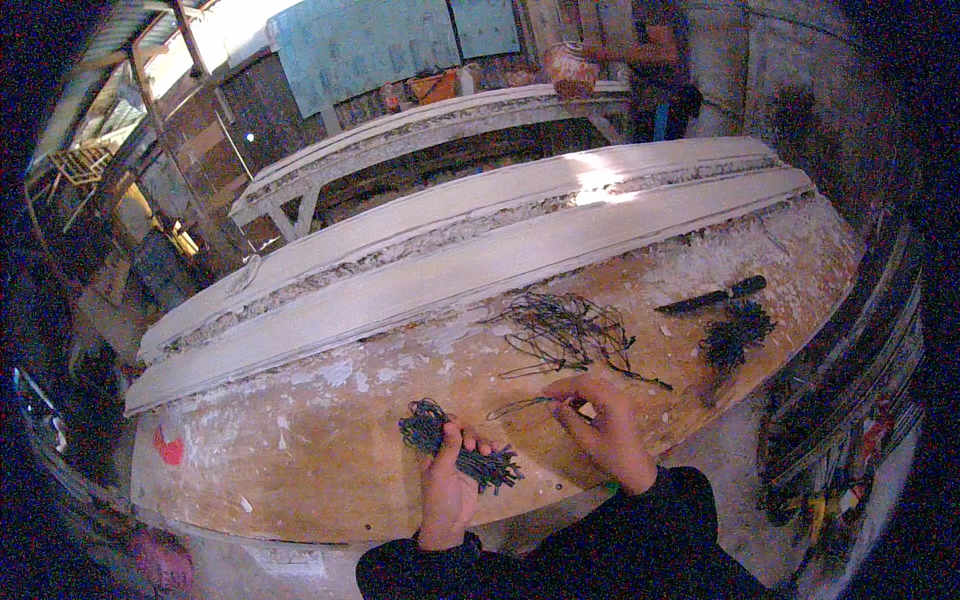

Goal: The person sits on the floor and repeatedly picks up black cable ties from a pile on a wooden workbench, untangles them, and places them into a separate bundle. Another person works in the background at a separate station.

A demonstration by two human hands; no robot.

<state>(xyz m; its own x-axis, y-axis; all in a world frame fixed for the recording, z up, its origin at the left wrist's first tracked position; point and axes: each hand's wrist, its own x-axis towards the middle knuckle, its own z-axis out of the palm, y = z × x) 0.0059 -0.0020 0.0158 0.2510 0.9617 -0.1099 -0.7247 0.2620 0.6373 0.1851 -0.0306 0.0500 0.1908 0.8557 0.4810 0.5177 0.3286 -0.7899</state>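
Observation:
My left hand is closed around a bundle of dark looped cords or wires, whose loops stick out above and cut ends below. My right hand pinches a single thin dark loop between thumb and fingertips, just right of the bundle. Beyond the right hand, a loose tangle of the same dark strands lies on the wooden tabletop. Farther right are a dark knife-like tool and a second dark bundle, lying close together.
Long white-smeared boards run along the table's far side. Behind stands another whitened bench with an orange container. A person there has an arm at a round reddish-white pot. Long strips lie at right.

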